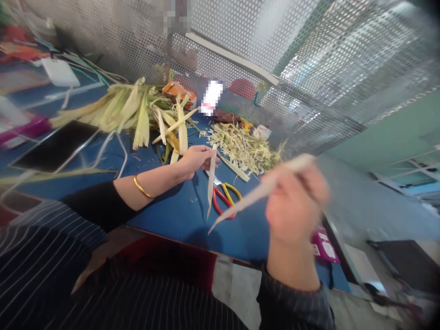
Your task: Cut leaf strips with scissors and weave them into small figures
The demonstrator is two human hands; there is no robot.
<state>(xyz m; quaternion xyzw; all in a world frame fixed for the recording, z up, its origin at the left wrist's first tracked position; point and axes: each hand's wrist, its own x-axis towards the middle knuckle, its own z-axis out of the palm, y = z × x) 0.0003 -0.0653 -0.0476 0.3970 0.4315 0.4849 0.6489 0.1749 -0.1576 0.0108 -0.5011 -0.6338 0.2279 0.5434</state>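
My left hand (196, 159) pinches the top of a pale leaf strip (211, 183) that hangs down over the blue table (165, 211). A gold bangle sits on that wrist. My right hand (296, 201), blurred by motion, is raised off the table edge and grips a second long pale strip (254, 195) that points down and to the left. Red and yellow handled scissors (225, 197) lie on the table between my hands, partly behind the hanging strip.
A heap of green and yellow palm leaves (130, 107) lies at the back left, and a pile of trimmed scraps (245, 149) at the back right. A black tablet (57, 146) rests on the left. Perforated metal mesh (275, 50) walls the far side.
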